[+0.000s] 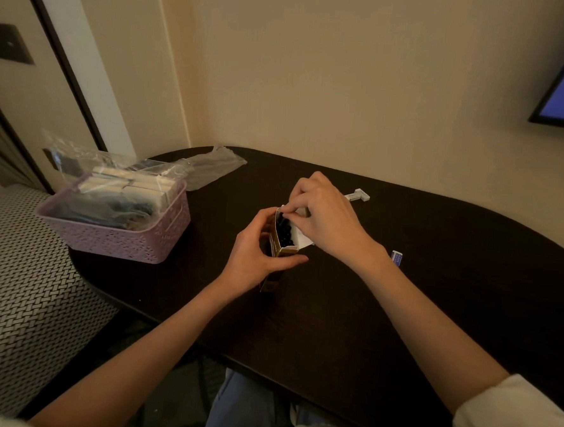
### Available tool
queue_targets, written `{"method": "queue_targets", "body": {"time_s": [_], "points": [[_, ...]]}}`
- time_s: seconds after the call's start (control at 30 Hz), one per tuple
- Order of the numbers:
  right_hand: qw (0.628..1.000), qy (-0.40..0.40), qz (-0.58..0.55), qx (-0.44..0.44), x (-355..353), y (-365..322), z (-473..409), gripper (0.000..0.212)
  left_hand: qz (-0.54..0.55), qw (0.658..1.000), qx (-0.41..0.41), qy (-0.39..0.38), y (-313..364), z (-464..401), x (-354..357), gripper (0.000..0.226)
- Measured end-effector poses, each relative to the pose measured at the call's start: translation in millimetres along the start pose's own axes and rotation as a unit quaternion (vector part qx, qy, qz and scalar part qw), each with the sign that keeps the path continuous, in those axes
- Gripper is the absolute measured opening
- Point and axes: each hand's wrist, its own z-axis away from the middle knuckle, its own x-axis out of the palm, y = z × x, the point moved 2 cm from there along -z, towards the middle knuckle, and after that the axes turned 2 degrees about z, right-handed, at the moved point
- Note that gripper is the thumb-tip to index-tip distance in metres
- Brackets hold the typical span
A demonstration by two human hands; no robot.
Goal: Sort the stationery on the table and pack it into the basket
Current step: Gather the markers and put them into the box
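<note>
A gold cardboard box (277, 246) stands open-topped over the middle of the dark table (434, 288), with the dark ends of several pens (285, 235) showing inside. My left hand (255, 254) grips the box from the left, thumb across its front. My right hand (323, 216) pinches the box's white top flap at the far edge. The lilac plastic basket (120, 236) sits at the table's left end, holding small white boxes and clear plastic bags.
A small white tool (357, 196) lies behind my right hand. A blue-and-white eraser (397, 256) lies right of my right wrist. An empty clear bag (214, 168) lies at the back left. A patterned seat (21, 296) borders the table's left.
</note>
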Motion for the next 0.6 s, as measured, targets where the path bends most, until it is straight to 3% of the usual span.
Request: {"method": "queue_targets", "body": {"time_s": [0.17,0.6], "points": [[0.998,-0.009,-0.046,0.030,-3.7,7.3,-3.6,0.017,-0.008,1.000,0.004,0.010,1.6,-3.8,3.9,0.078],[0.997,-0.066,-0.001,0.049,-6.3,11.5,-1.2,0.015,-0.029,0.999,0.008,0.010,2.5,-6.0,10.1,0.079]]}}
